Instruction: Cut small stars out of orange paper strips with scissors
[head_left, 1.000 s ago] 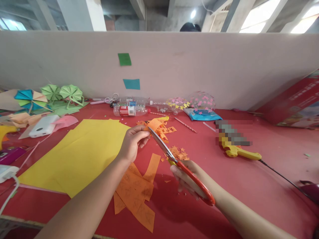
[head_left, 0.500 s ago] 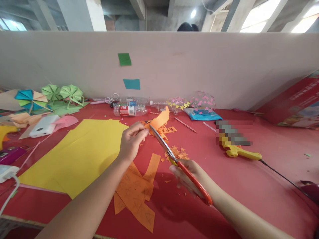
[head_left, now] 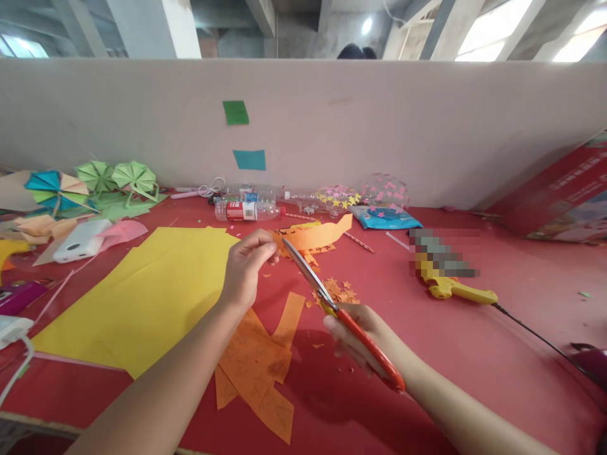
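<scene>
The orange paper strip (head_left: pixel 318 236) is hovering above the red worktop (head_left: pixel 474 354). It is looking thin, light, floppy and easily torn, so it is probably best held by one end, close to the cut. The left hand (head_left: pixel 246 268) is pinching the strip's near end between thumb and fingertips, with the wrist raised. The right hand (head_left: pixel 358 335) is curling around the handles of the scissors (head_left: pixel 332 309), and the blades are pointing at the strip.
</scene>
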A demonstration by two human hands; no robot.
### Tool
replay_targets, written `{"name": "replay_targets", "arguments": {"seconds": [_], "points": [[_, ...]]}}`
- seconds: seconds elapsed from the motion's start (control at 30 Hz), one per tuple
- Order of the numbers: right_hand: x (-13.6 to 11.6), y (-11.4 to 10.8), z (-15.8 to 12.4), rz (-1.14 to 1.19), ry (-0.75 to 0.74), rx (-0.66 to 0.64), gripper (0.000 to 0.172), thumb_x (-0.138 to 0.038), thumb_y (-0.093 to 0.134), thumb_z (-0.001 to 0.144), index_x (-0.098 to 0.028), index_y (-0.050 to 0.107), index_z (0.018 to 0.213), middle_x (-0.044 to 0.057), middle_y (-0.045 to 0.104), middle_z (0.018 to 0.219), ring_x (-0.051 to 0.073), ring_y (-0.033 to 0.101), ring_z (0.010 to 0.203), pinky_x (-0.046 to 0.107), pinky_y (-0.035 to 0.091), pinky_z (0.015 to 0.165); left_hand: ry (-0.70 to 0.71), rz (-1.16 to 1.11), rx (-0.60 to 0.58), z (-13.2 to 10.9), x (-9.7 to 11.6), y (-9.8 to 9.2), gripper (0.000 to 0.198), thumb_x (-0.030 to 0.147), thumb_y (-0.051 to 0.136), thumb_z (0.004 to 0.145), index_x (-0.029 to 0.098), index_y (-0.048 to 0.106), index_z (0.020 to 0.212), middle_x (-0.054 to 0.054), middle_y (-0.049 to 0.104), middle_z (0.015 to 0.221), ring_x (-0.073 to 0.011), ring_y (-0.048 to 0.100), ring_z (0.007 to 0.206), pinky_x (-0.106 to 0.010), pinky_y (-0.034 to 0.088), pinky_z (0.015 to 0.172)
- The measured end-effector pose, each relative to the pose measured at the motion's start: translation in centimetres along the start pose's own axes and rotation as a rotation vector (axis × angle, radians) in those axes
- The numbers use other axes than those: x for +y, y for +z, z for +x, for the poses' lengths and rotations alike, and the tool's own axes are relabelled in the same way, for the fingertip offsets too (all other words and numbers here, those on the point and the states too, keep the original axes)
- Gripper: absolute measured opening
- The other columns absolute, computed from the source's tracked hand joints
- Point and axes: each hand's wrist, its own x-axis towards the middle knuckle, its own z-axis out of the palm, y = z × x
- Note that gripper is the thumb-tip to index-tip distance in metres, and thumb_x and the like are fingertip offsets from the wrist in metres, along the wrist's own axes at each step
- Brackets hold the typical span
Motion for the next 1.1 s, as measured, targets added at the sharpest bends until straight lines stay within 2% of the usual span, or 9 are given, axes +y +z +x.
{"name": "replay_targets", "arguments": {"seconds": [0.17,0.33,0.5,0.73,0.93,1.0,1.1], "points": [[-0.13,-0.06,-0.34,-0.034,-0.027,-0.047,0.048,-0.064,0.054,0.077,-0.021,0.042,0.06,-0.01,0.038,0.038,0.006,0.039,0.034,0.021,0.037,0.041,-0.01,-0.023,-0.024,0.22,0.39,-0.05,0.02,0.017,0.056,0.073,0.018,0.055,0.053,0.0,0.049,0.065,-0.013,0.048,0.065,-0.028,0.039,0.064],[-0.1,-0.15,-0.35,-0.041,-0.024,-0.057,0.045,-0.063,0.053,0.077,-0.021,0.045,0.063,-0.009,0.041,0.041,0.008,0.045,0.038,0.02,0.038,0.04,-0.048,-0.035,-0.06,0.33,0.43,-0.05,0.018,0.017,0.057,0.07,0.018,0.056,0.051,-0.001,0.053,0.067,-0.0138,0.052,0.067,-0.029,0.041,0.066],[-0.16,-0.04,-0.24,-0.039,0.002,-0.044,0.046,-0.063,0.053,0.076,-0.02,0.046,0.063,-0.005,0.051,0.051,0.003,0.033,0.031,0.018,0.031,0.033,-0.069,-0.051,-0.078,0.36,0.38,-0.22,0.018,0.018,0.057,0.069,0.018,0.056,0.051,0.0,0.053,0.068,-0.0122,0.052,0.061,-0.029,0.041,0.065],[-0.85,0.22,-0.55,-0.049,0.055,0.0,0.044,-0.06,0.055,0.075,-0.02,0.044,0.063,-0.003,0.056,0.054,0.002,0.034,0.031,0.015,0.028,0.03,-0.063,-0.048,-0.073,0.4,0.25,-0.33,0.018,0.017,0.056,0.069,0.018,0.056,0.051,0.0,0.055,0.069,-0.0114,0.052,0.06,-0.028,0.041,0.062],[-0.77,0.46,-0.43,-0.022,0.064,0.019,0.044,-0.062,0.056,0.073,-0.021,0.043,0.064,-0.006,0.047,0.047,0.007,0.044,0.035,0.017,0.028,0.03,-0.134,0.002,-0.1,0.28,0.32,-0.06,0.017,0.024,0.056,0.073,0.018,0.061,0.058,0.0,0.054,0.059,-0.0119,0.048,0.056,-0.027,0.038,0.056],[-0.5,0.52,-0.37,-0.025,0.05,0.023,0.044,-0.062,0.055,0.075,-0.021,0.043,0.065,-0.008,0.042,0.044,0.007,0.041,0.033,0.018,0.03,0.031,-0.165,0.019,-0.119,0.21,0.16,-0.01,0.015,0.026,0.058,0.074,0.018,0.063,0.062,0.001,0.053,0.059,-0.0112,0.047,0.055,-0.026,0.037,0.055],[-0.27,0.51,-0.38,-0.022,0.031,0.021,0.043,-0.061,0.055,0.076,-0.022,0.042,0.063,-0.01,0.037,0.04,0.005,0.034,0.031,0.019,0.031,0.032,-0.138,0.015,-0.095,0.19,-0.22,-0.02,0.014,0.025,0.06,0.075,0.018,0.064,0.064,0.001,0.053,0.06,-0.011,0.047,0.057,-0.025,0.037,0.056]]}}
